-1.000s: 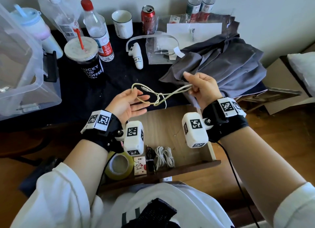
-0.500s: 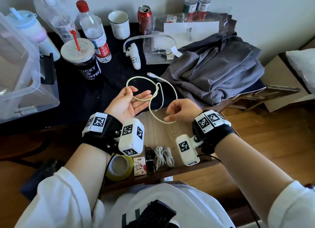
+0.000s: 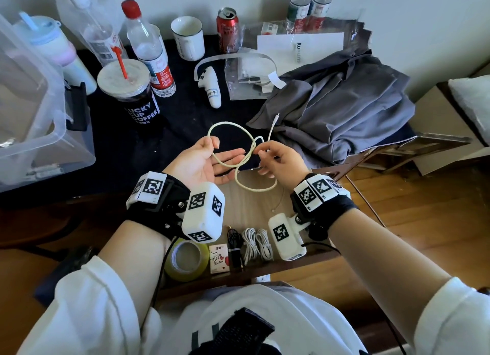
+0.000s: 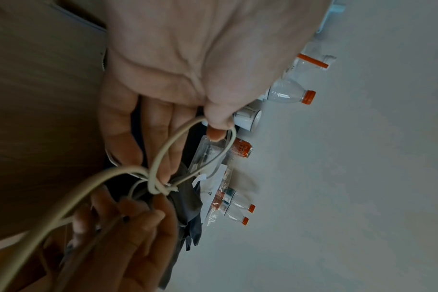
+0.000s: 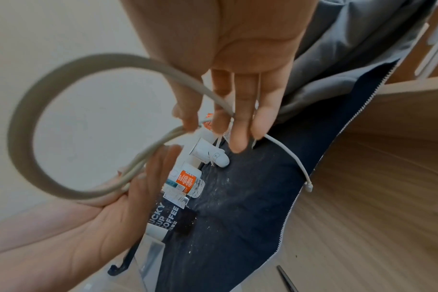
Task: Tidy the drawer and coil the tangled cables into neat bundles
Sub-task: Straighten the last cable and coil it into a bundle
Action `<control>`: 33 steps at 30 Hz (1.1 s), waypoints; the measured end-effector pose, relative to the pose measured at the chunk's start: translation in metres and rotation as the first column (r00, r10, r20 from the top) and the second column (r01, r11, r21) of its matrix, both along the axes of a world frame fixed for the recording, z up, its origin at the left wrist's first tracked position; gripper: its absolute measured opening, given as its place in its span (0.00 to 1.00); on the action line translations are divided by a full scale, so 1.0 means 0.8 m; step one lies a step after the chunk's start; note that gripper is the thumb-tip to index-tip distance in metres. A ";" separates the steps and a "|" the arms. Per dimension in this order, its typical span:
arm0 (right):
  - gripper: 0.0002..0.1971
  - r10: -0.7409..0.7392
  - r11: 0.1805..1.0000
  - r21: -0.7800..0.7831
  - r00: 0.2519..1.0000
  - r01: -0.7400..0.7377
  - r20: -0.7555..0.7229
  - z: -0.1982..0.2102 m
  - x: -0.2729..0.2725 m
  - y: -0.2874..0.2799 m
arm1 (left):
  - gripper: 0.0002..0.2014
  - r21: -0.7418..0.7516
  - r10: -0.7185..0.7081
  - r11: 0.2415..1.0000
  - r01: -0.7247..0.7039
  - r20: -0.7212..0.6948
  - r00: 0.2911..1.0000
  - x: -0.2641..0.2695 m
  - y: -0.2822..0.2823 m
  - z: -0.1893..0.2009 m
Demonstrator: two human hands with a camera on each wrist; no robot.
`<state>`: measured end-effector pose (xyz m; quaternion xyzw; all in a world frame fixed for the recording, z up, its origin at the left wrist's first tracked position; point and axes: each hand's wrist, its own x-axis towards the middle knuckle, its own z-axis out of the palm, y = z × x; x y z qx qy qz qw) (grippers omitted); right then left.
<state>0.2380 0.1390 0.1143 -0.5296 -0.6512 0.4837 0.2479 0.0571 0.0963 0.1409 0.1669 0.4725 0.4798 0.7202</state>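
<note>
Here the cream cable (image 3: 240,155) is held in the air just above the open drawer (image 3: 254,203), between both hands. The left hand (image 3: 204,161) lies palm up and pinches one loop under the thumb; the right hand (image 3: 278,159) pinches the crossing of the loops with its fingertips. The risk, I think, is the small knot at that crossing — pulling the hands apart may tighten it. The free plug end (image 3: 277,115) could also slip back through a loop.
</note>
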 end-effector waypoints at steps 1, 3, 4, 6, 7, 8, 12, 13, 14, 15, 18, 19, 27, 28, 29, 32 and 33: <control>0.03 -0.011 1.000 0.025 1.000 0.011 0.015 0.001 0.001 0.001 | 0.17 0.003 -0.017 1.000 0.017 -0.010 1.000 -0.001 0.000 0.001; 0.09 0.021 0.999 0.025 0.999 -0.022 0.039 0.004 0.003 0.004 | 0.17 0.004 -0.048 0.999 0.048 -0.029 0.998 0.000 0.001 0.003; 0.12 0.068 0.998 0.012 0.996 -0.068 0.053 0.004 0.002 0.006 | 0.17 0.000 -0.057 0.998 0.057 -0.035 0.998 0.001 0.002 0.003; 0.14 0.140 0.990 0.020 0.987 -0.142 0.080 0.005 0.001 0.008 | 0.17 -0.009 -0.061 0.998 0.061 -0.039 0.997 0.005 0.003 0.004; 0.13 0.142 0.988 0.045 0.985 -0.147 0.100 0.007 0.001 0.010 | 0.17 -0.014 -0.059 0.998 0.058 -0.039 0.998 0.006 0.003 0.004; 0.11 0.129 0.987 0.080 0.984 -0.139 0.127 0.008 0.002 0.012 | 0.16 -0.019 -0.054 0.998 0.054 -0.034 0.998 0.007 0.002 0.004; 0.09 0.101 0.977 0.157 0.963 -0.143 0.250 0.009 0.005 0.015 | 0.17 -0.039 -0.028 0.999 0.027 -0.025 0.999 0.008 -0.002 0.001; 0.09 0.100 0.975 0.163 0.955 -0.150 0.280 0.009 0.006 0.014 | 0.17 -0.046 -0.025 0.999 0.024 -0.029 0.999 0.008 -0.002 0.001; 0.08 0.100 0.973 0.171 0.946 -0.158 0.307 0.008 0.006 0.012 | 0.17 -0.052 -0.026 0.998 0.024 -0.033 0.999 0.009 -0.003 0.000; 0.07 0.100 0.970 0.178 0.940 -0.165 0.325 0.009 0.005 0.011 | 0.16 -0.055 -0.027 0.998 0.024 -0.042 0.999 0.009 -0.003 0.000; 0.05 0.096 0.961 0.218 0.941 -0.173 0.325 0.013 0.000 0.009 | 0.14 -0.067 -0.013 0.998 0.009 -0.069 0.998 0.011 -0.003 0.000; 0.05 0.085 0.956 0.241 0.945 -0.166 0.314 0.013 -0.002 0.008 | 0.13 -0.078 -0.012 0.997 0.006 -0.078 0.997 0.013 -0.003 0.001; 0.03 0.021 0.969 0.244 0.993 -0.049 0.116 0.015 -0.012 0.005 | 0.10 -0.182 -0.150 0.977 0.108 -0.231 0.961 0.027 -0.004 -0.005; 0.06 -0.011 0.975 0.224 0.994 -0.013 0.108 0.013 -0.011 0.007 | 0.10 -0.182 -0.158 0.976 0.119 -0.216 0.964 0.025 -0.004 -0.005; 0.08 -0.063 0.981 0.186 0.996 0.049 0.070 0.011 -0.010 0.009 | 0.10 -0.178 -0.163 0.976 0.127 -0.203 0.966 0.023 -0.005 -0.005; 0.13 -0.262 0.963 0.020 0.956 0.267 -0.128 0.007 -0.004 0.019 | 0.09 -0.154 -0.127 0.983 0.100 -0.176 0.976 0.015 -0.009 -0.007; 0.14 -0.281 0.960 -0.032 0.944 0.280 -0.172 0.007 -0.002 0.021 | 0.09 -0.141 -0.107 0.987 0.082 -0.176 0.979 0.013 -0.011 -0.009</control>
